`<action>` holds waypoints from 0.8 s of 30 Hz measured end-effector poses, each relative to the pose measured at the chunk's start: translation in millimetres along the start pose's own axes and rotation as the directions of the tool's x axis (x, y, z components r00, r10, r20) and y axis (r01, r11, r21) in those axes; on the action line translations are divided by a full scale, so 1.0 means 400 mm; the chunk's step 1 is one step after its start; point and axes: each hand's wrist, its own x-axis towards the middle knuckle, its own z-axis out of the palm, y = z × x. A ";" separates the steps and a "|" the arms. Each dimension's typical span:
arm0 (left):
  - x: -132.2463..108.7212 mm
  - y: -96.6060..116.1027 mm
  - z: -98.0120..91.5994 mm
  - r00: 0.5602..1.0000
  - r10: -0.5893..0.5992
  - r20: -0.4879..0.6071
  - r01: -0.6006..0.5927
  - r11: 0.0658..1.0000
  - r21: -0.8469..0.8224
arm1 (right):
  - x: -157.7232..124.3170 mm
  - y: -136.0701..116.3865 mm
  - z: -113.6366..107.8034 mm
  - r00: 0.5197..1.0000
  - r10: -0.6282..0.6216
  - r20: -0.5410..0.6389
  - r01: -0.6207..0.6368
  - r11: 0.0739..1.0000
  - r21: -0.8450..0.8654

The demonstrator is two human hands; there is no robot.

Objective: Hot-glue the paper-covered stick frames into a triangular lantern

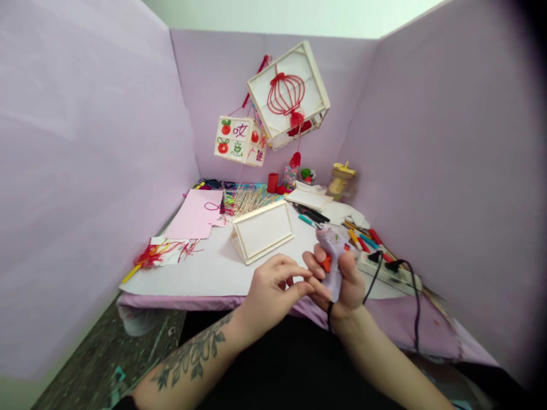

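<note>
My right hand (347,282) is wrapped round the handle of a lilac glue gun (332,246) with an orange trigger, its nozzle pointing up and away from me. Its black cord (412,285) runs right to a white power strip (391,272). My left hand (273,290) is held close beside it, fingers curled, fingertips touching the fingers of my right hand; nothing shows in it. Just beyond both hands a small frame of wooden sticks with white paper panels (262,230) lies on the white table sheet (205,267).
Two paper lanterns hang at the back, one with a red lantern drawing (288,94), one with red fruit and characters (240,140). Pink paper (196,213), red threads (160,250), loose sticks (248,199), markers (363,236), small jars (341,181). Lilac partition walls enclose three sides.
</note>
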 end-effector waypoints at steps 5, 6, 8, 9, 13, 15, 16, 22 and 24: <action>-0.005 0.006 -0.015 0.999 -0.014 0.033 0.016 0.997 -0.078 | -0.003 0.017 -0.002 0.999 0.041 0.018 -0.041 0.999 0.008; -0.004 0.005 -0.019 0.999 -0.048 0.008 0.049 0.995 -0.089 | -0.003 0.019 -0.003 0.998 0.047 0.032 -0.047 0.999 0.011; 0.000 -0.005 -0.028 0.985 -0.157 -0.072 0.142 0.974 -0.178 | -0.005 0.020 -0.003 0.997 0.054 0.059 -0.055 0.998 0.014; 0.002 -0.012 -0.034 0.971 -0.212 -0.115 0.179 0.953 -0.243 | -0.006 0.021 -0.003 0.996 0.059 0.070 -0.060 0.998 0.014; 0.005 -0.043 -0.057 0.928 -0.309 -0.208 0.202 0.886 -0.418 | -0.011 0.024 -0.001 0.994 0.067 0.082 -0.069 0.998 0.011; 0.005 -0.050 -0.065 0.923 -0.320 -0.215 0.198 0.871 -0.449 | -0.014 0.027 -0.001 0.993 0.076 0.093 -0.078 0.997 0.009; 0.006 -0.052 -0.067 0.921 -0.325 -0.216 0.198 0.865 -0.460 | -0.015 0.028 -0.001 0.992 0.081 0.099 -0.082 0.997 0.007; 0.001 -0.053 -0.071 0.934 -0.286 -0.214 0.169 0.882 -0.439 | -0.022 0.031 -0.006 0.988 0.095 0.124 -0.096 0.995 0.004; -0.003 -0.056 -0.071 0.941 -0.266 -0.209 0.157 0.890 -0.427 | -0.024 0.032 -0.008 0.988 0.094 0.123 -0.096 0.995 0.008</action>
